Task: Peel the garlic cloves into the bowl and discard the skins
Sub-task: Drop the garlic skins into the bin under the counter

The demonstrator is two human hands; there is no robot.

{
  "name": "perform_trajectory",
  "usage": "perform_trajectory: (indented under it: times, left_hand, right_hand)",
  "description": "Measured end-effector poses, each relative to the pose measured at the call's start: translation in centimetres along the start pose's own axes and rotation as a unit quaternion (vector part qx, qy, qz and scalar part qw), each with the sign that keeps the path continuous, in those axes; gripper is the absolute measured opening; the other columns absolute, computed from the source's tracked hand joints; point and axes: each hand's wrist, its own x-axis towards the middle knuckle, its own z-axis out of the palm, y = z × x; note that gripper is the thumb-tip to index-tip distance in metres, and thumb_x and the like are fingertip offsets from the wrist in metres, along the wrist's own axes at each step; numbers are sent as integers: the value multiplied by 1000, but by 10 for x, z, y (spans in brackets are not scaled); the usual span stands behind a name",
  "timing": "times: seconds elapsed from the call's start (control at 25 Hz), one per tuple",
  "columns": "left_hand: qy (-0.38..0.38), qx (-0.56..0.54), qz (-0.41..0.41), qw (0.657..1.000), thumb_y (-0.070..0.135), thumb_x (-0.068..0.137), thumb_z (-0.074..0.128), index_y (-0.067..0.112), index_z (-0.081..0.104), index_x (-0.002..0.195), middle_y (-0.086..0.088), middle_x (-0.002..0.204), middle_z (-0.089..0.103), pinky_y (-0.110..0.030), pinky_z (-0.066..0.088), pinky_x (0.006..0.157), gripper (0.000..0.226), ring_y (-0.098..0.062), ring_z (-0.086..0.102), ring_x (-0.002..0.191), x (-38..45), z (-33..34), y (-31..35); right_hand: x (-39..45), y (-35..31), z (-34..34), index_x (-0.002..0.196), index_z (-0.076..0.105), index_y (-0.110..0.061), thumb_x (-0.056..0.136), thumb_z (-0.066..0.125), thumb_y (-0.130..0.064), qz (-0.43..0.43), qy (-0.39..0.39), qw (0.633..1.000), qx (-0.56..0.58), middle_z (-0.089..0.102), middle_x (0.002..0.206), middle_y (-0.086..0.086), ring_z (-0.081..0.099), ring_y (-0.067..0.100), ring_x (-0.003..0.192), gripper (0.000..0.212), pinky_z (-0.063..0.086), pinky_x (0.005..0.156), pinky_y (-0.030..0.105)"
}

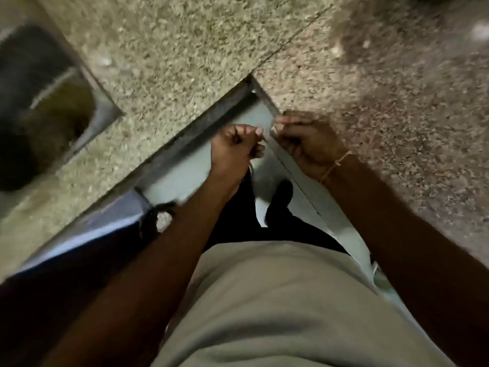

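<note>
While your two hands meet just above the middle of the view, over the inner corner of the counter, nothing here lets you count how much garlic is peeled. No bowl shows anywhere, and no pile of cloves or heap of skins can be made out on the speckled stone, so judge progress cautiously: you look to be in the middle of working one clove, with the drop into the bowl and the discarding of skin not yet done for this piece.

Your left hand is curled tight, fingers folded in toward the palm, and it seems to grip something small, though blur hides what. Your right hand is at 3 o'clock of it, nearly touching, fingers bent and fingertips pinching at a pale sliver between the hands. That sliver is probably the clove or its skin; you cannot tell which.

A dark sink sits at 9 o'clock, well apart from your hands. Your hands hang over the gap where the counter turns, above grey floor, not over any container, so loose skin could fall to the floor.

What is left, as far as can be judged: finish stripping this piece, bring it to the bowl wherever that stands out of view, and gather the skins.
</note>
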Motion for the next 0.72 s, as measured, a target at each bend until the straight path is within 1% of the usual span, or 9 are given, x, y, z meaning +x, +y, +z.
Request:
perform_trajectory:
  times: [0.08, 0.2, 0.28, 0.4, 0.52, 0.64, 0.72]
  left_hand:
    - [42, -36, -8, 998, 1, 98, 69, 4, 64, 84, -14, 75, 64, -27, 56, 58, 15, -17, 60, 55, -24, -30, -14]
    - [129, -105, -19, 986, 3, 97, 72, -2, 65, 93, -12, 77, 67, -30, 57, 62, 9, -22, 61, 59, -59, -92, -43]
    - [189, -148, -23, 971, 4, 96, 73, -8, 66, 102, -14, 80, 68, -31, 58, 64, 15, -22, 62, 60, -83, -137, -70]
    - [257, -214, -25, 942, 4, 97, 73, -6, 66, 104, -15, 83, 69, -29, 58, 63, 14, -20, 63, 61, -121, -199, -110]
    - [283, -250, -28, 925, 6, 97, 73, -5, 67, 104, -13, 84, 70, -28, 58, 63, 15, -17, 65, 62, -157, -257, -152]
    - [310, -263, -31, 913, 8, 97, 73, -12, 68, 105, -10, 81, 69, -27, 57, 61, 22, -15, 64, 60, -185, -318, -204]
    - [331, -289, -37, 898, 8, 96, 74, -13, 68, 105, -10, 78, 69, -27, 57, 60, 23, -15, 64, 59, -192, -346, -239]
  right_hand:
    - [-3, 24, 17, 95, 68, 1, 94, 58, 15, 30, -41, 997, -51, 74, 85, 9, 74, 16, 82, 17, 61, 80, 23]
    - [-11, 75, 56, 95, 70, 0, 91, 60, 16, 81, -99, 984, -120, 76, 86, 10, 74, 17, 86, 19, 60, 84, 25]
    - [-21, 116, 84, 96, 72, 1, 88, 63, 16, 114, -138, 970, -163, 77, 88, 11, 75, 19, 87, 19, 60, 85, 26]
    - [-42, 182, 119, 102, 72, 5, 87, 65, 15, 151, -174, 951, -205, 77, 98, 17, 75, 25, 97, 20, 59, 91, 29]
    - [-67, 248, 151, 107, 70, 6, 89, 62, 14, 174, -190, 940, -222, 75, 105, 19, 74, 27, 101, 21, 58, 92, 29]
    - [-95, 326, 182, 104, 69, 6, 88, 61, 16, 196, -184, 933, -238, 72, 99, 16, 72, 26, 96, 20, 60, 90, 31]
    - [-101, 367, 193, 102, 69, 6, 89, 60, 17, 201, -171, 928, -264, 72, 95, 16, 72, 25, 93, 19, 61, 91, 32]
